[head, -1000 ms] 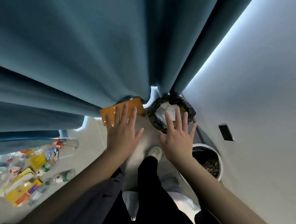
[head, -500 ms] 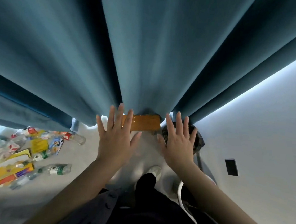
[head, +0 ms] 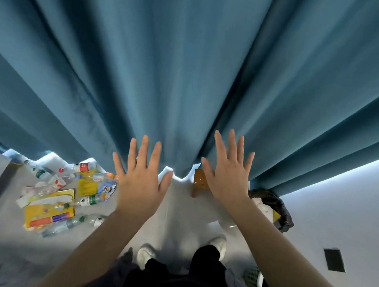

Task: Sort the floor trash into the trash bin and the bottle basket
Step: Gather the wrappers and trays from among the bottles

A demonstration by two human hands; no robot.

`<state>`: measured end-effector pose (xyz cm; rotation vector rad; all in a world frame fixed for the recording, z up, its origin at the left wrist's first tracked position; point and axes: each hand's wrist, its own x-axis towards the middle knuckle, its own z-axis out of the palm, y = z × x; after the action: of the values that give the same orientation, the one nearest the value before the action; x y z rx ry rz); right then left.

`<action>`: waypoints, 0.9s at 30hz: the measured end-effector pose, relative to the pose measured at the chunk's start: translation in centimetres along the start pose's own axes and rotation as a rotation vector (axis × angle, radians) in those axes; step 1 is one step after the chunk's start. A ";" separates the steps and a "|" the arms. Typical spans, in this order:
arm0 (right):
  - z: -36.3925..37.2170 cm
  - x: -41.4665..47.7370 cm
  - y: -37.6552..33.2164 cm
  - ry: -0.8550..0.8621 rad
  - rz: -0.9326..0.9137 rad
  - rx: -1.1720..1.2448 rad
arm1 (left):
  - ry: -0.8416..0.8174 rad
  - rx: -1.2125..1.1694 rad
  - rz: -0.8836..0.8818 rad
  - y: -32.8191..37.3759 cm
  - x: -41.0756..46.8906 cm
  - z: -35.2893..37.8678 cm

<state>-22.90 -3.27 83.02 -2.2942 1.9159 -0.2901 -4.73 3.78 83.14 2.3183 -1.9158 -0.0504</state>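
Floor trash (head: pixel 49 217) has slid closer, at nine o'clock from the left hand (head: pixel 139 184); it and the right hand (head: pixel 225 177) are splayed, empty.

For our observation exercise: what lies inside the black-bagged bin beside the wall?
Inside the trash bin, white crumpled material and a yellow scrap show. The right forearm covers part of the bin, so the rest is hidden.
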 end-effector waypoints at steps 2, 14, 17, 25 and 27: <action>0.4 0.1 -2.7 -0.017 -0.055 0.000 | 0.004 -0.013 -0.052 -2.5 -0.5 -0.6; 4.9 2.9 -15.0 -0.190 -0.432 0.009 | 0.037 -0.076 -0.420 -13.4 -2.4 0.6; 6.9 4.6 -17.9 -0.261 -0.531 -0.014 | 0.007 -0.057 -0.533 -15.9 -2.3 1.2; 13.6 10.6 -26.8 -0.471 -0.859 -0.036 | -0.054 -0.060 -0.863 -23.0 -0.2 3.3; 15.5 11.7 -28.8 -0.539 -0.957 -0.070 | -0.087 -0.068 -0.936 -24.6 0.3 4.4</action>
<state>10.28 -9.82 75.22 -2.7707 0.5202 0.2954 18.83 7.59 75.74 2.9490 -0.6754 -0.2982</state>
